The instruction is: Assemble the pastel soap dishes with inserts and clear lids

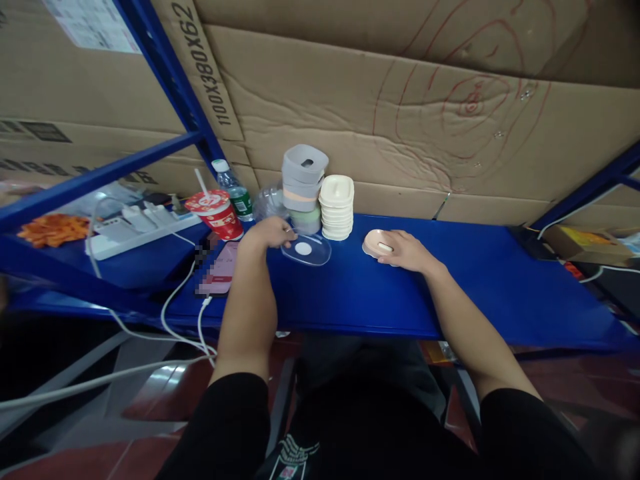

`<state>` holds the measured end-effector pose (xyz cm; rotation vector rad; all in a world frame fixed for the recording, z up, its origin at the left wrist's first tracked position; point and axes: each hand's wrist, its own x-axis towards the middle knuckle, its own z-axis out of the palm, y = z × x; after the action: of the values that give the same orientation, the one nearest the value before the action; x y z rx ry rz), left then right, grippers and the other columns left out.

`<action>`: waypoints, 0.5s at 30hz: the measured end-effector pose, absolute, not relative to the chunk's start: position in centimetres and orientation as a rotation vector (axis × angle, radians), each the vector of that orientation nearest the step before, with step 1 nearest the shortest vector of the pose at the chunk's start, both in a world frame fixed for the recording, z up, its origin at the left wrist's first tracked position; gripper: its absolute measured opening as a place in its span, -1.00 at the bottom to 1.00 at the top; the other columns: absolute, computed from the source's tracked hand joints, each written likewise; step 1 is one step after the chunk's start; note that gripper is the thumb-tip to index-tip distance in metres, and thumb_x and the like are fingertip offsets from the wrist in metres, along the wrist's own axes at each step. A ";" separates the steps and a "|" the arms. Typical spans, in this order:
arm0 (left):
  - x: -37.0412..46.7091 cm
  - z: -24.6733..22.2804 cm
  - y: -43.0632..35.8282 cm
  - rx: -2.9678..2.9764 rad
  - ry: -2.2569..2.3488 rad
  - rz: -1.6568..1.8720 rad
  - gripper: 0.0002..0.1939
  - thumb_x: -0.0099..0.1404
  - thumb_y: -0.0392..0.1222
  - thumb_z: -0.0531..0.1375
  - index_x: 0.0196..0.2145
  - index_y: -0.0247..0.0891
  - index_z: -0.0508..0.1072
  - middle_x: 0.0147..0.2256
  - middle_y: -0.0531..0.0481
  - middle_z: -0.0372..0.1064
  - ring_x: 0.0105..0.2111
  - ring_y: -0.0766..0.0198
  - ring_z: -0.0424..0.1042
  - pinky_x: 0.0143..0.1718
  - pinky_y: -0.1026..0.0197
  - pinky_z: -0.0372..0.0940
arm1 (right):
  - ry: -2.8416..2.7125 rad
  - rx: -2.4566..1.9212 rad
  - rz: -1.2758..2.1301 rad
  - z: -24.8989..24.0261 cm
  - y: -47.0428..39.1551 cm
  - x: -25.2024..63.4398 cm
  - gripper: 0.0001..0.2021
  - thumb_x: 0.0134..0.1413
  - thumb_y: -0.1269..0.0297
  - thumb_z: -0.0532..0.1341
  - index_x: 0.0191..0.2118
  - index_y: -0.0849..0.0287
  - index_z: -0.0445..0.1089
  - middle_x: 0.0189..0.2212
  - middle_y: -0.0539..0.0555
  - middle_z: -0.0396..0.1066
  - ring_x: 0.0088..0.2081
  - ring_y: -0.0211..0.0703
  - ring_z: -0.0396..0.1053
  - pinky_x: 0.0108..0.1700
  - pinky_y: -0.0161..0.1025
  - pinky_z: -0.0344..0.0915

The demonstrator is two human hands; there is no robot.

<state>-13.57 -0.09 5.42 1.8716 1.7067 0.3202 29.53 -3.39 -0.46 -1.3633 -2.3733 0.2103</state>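
My left hand [271,233] is closed, its fingertips at the upper left edge of a clear plastic lid [318,253] with a white round spot in its middle. Over on the right, my right hand [407,252] curls around the right side of a pale pink plastic lid [373,239] that has a small light oblong part on it. Just behind the clear lid rises a stack of grey plastic pieces [300,175] with a pale green one low down. Beside it stands a stack of cream plastic lids [337,207].
Left on the blue table [350,300] are a red paper cup [223,217] with a straw, a water bottle [235,190], a phone [219,270] on a cable and a white power strip [135,230]. Cardboard [325,100] walls the back; a blue post [170,73] rises at left.
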 end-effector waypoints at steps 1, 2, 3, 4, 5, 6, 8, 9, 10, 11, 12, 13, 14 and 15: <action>-14.1 5.2 0.1 1.815 1.770 0.246 -0.74 0.18 0.02 0.35 -0.53 -0.18 0.54 -0.43 -0.06 0.62 -0.54 0.20 0.43 -0.41 0.16 0.32 | -2.408 -1.367 0.214 -0.7 -3.3 29.7 -0.17 0.08 -0.20 0.47 0.40 0.02 0.37 0.26 0.27 0.50 0.29 0.47 0.38 0.28 0.38 0.35; -14.5 5.1 0.3 1.784 1.815 0.192 -0.71 0.18 0.04 0.37 -0.55 -0.18 0.52 -0.43 -0.08 0.62 -0.54 0.19 0.44 -0.40 0.16 0.33 | -2.430 -1.365 0.220 -0.8 -3.2 29.7 -0.16 0.08 -0.17 0.47 0.41 0.02 0.35 0.25 0.25 0.50 0.28 0.46 0.39 0.27 0.37 0.36; -14.7 5.1 0.4 1.780 1.847 0.154 -0.67 0.18 0.08 0.38 -0.56 -0.17 0.51 -0.44 -0.09 0.61 -0.52 0.18 0.46 -0.38 0.15 0.34 | -2.442 -1.355 0.229 -0.8 -3.1 29.6 -0.16 0.08 -0.14 0.47 0.43 0.02 0.34 0.26 0.25 0.50 0.28 0.45 0.39 0.27 0.36 0.37; -14.8 5.1 0.4 1.795 1.874 0.119 -0.63 0.19 0.14 0.38 -0.57 -0.17 0.50 -0.45 -0.10 0.59 -0.50 0.15 0.49 -0.36 0.14 0.36 | -2.449 -1.334 0.239 -0.8 -3.1 29.5 -0.15 0.08 -0.11 0.48 0.44 0.04 0.33 0.27 0.24 0.49 0.28 0.46 0.38 0.28 0.37 0.36; -14.8 5.2 0.4 1.824 1.906 0.093 -0.59 0.20 0.20 0.37 -0.57 -0.16 0.50 -0.48 -0.10 0.57 -0.47 0.11 0.52 -0.33 0.13 0.37 | -2.453 -1.306 0.251 -0.7 -3.1 29.2 -0.14 0.07 -0.09 0.48 0.44 0.05 0.33 0.29 0.24 0.48 0.29 0.47 0.38 0.29 0.38 0.34; -14.6 5.4 0.2 1.863 1.943 0.085 -0.56 0.19 0.26 0.37 -0.57 -0.14 0.50 -0.50 -0.10 0.55 -0.43 0.06 0.55 -0.30 0.12 0.38 | -2.451 -1.277 0.265 -0.6 -3.1 28.9 -0.13 0.05 -0.09 0.49 0.44 0.05 0.33 0.30 0.24 0.47 0.29 0.48 0.38 0.31 0.40 0.32; -13.9 6.0 -0.3 1.968 2.004 0.140 -0.51 0.18 0.35 0.35 -0.55 -0.12 0.52 -0.51 -0.10 0.53 -0.37 -0.01 0.57 -0.26 0.09 0.39 | -2.427 -1.226 0.305 -0.3 -3.3 28.3 -0.11 0.01 -0.12 0.51 0.43 0.03 0.35 0.31 0.22 0.46 0.30 0.50 0.38 0.34 0.43 0.30; -13.3 6.2 -0.7 2.035 1.997 0.187 -0.50 0.19 0.38 0.33 -0.53 -0.12 0.54 -0.49 -0.11 0.54 -0.36 -0.03 0.57 -0.25 0.08 0.39 | -2.408 -1.207 0.331 -0.3 -3.4 28.0 -0.10 0.00 -0.14 0.52 0.43 0.01 0.36 0.32 0.21 0.46 0.30 0.51 0.37 0.34 0.45 0.29; -12.5 6.5 -1.1 2.103 1.971 0.239 -0.49 0.20 0.39 0.32 -0.51 -0.12 0.56 -0.45 -0.12 0.57 -0.34 -0.04 0.57 -0.25 0.06 0.40 | -2.385 -1.194 0.360 -0.2 -3.6 27.7 -0.09 -0.01 -0.17 0.52 0.43 -0.02 0.36 0.32 0.20 0.46 0.31 0.51 0.37 0.34 0.46 0.29; -11.6 6.6 -1.5 2.171 1.904 0.263 -0.48 0.24 0.40 0.29 -0.50 -0.12 0.57 -0.40 -0.12 0.59 -0.33 -0.04 0.57 -0.24 0.05 0.40 | -2.359 -1.184 0.391 -0.2 -3.7 27.5 -0.09 -0.02 -0.21 0.52 0.43 -0.05 0.36 0.32 0.19 0.45 0.32 0.51 0.37 0.34 0.47 0.29; -10.6 6.6 -1.8 2.217 1.836 0.273 -0.48 0.24 0.40 0.29 -0.47 -0.12 0.59 -0.37 -0.12 0.61 -0.31 -0.05 0.58 -0.24 0.03 0.40 | -2.333 -1.177 0.420 -0.3 -3.9 27.2 -0.08 -0.03 -0.24 0.52 0.43 -0.07 0.36 0.33 0.19 0.45 0.32 0.50 0.36 0.35 0.48 0.29; -9.6 6.5 -2.1 2.257 1.812 0.297 -0.49 0.20 0.41 0.33 -0.44 -0.11 0.61 -0.34 -0.12 0.62 -0.28 -0.07 0.59 -0.21 0.02 0.41 | -2.309 -1.170 0.449 -0.3 -4.0 27.0 -0.07 -0.03 -0.27 0.52 0.43 -0.08 0.36 0.33 0.19 0.44 0.33 0.50 0.35 0.35 0.48 0.28; -8.5 6.3 -2.4 2.299 1.782 0.331 -0.50 0.15 0.41 0.38 -0.38 -0.11 0.64 -0.30 -0.12 0.64 -0.24 -0.10 0.61 -0.18 0.00 0.43 | -2.287 -1.163 0.476 -0.4 -4.2 26.8 -0.06 -0.04 -0.30 0.51 0.42 -0.08 0.37 0.33 0.20 0.43 0.34 0.49 0.35 0.36 0.47 0.27; -7.4 6.0 -2.5 2.330 1.721 0.369 -0.48 0.09 0.39 0.43 -0.27 -0.10 0.68 -0.24 -0.13 0.66 -0.18 -0.13 0.62 -0.14 -0.01 0.45 | -2.266 -1.155 0.501 -0.4 -4.4 26.7 -0.05 -0.04 -0.32 0.51 0.42 -0.06 0.37 0.33 0.22 0.43 0.35 0.48 0.35 0.38 0.47 0.26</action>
<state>-7.40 -2.53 6.05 2.3296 1.7208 0.3690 26.68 -4.36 -0.43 -1.1551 -2.2664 0.5009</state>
